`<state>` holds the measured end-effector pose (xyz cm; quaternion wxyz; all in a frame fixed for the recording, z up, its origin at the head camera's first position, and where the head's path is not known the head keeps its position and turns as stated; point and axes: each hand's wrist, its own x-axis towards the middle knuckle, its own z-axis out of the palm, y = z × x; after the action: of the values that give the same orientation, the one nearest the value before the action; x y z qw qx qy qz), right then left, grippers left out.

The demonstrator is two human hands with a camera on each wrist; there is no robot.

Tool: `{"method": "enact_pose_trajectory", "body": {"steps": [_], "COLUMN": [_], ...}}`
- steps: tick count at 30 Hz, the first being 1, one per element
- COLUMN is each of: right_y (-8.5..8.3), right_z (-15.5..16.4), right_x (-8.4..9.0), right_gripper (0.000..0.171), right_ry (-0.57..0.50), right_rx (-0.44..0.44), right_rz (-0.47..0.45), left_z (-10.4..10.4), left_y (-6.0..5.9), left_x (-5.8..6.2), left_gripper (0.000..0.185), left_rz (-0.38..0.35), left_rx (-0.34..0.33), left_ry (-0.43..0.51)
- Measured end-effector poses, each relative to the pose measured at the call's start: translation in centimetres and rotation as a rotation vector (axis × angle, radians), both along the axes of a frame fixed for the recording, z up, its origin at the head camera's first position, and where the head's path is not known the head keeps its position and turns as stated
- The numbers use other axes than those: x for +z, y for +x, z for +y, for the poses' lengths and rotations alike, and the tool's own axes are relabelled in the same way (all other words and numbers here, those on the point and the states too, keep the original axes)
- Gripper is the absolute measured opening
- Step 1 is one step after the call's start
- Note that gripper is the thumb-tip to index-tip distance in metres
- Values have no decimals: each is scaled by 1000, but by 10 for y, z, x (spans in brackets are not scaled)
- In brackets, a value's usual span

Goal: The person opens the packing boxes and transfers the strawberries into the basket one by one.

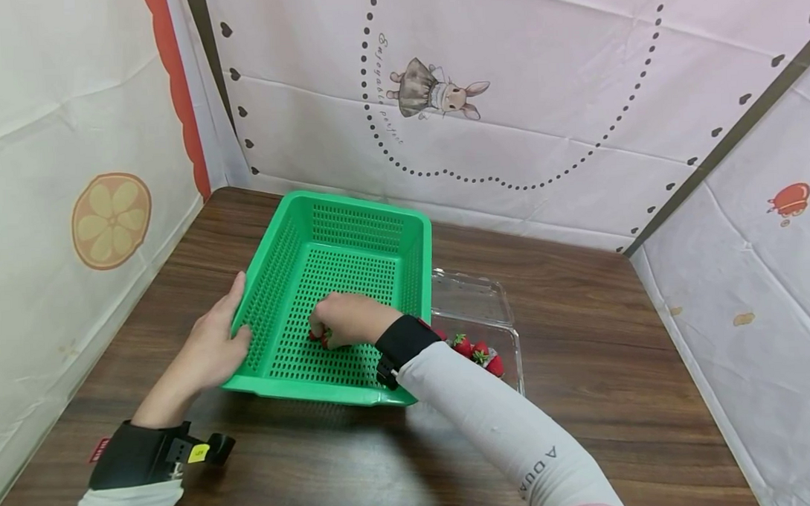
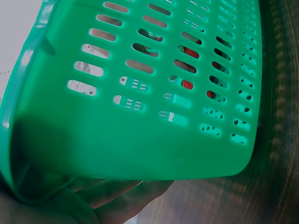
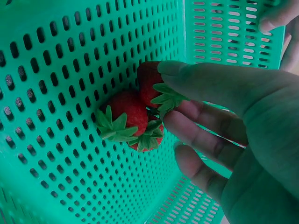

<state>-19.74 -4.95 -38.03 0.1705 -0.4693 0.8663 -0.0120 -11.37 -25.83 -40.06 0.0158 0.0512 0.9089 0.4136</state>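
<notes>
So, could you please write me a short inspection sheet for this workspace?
Surface: dark wooden table.
Job's things: green basket with three strawberries visible inside; more strawberries in the clear box on its right.
Clutter: small red label beside the left wristband.
Hands: left hand grips the basket's rim; right hand holds one strawberry inside it.
Cables: nothing seen.
Surroundings: printed white sheets on three sides.

Setting: sheeted-off work nook, home or workplace unclear | white printed sheets [image 1: 540,92] on three sides | rabbit print [image 1: 436,92], citrus-slice print [image 1: 112,221] | wood-grain tabletop [image 1: 603,350] between
</notes>
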Motion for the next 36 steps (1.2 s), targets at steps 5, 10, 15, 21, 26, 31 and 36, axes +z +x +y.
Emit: {"method": "enact_pose_trajectory", "body": {"steps": [5,10,15,21,26,31,36], "right_y": [1,-1,0,2,1,1,2], "right_z": [-1,1,3,4,8,14,18], "right_x": [-1,-3,1,4,8,14,19], "right_gripper": [20,32,30,13,8,16,20], "right_ry": [9,-34,-53,-31,-31,-48,-51], "right_rx": [-10,17,16,6,0,-8,-14], "right_rz": [21,14,-20,-23,-17,-7,-7], "left_z": [-1,0,0,0,0,0,0], "left_y": [-1,0,0,0,0,0,0], "left_x": [-1,0,0,-1,-1,0,0], "left_gripper": [79,79,79,79,79,80,80], "left_rz": [0,-2,-3,-3,-6,-7,-7], "left_rx": [-4,-5,-3,-2,-2,-2,0], "left_ry": [-3,-8,-9,-6,-3,-6,-7]}}
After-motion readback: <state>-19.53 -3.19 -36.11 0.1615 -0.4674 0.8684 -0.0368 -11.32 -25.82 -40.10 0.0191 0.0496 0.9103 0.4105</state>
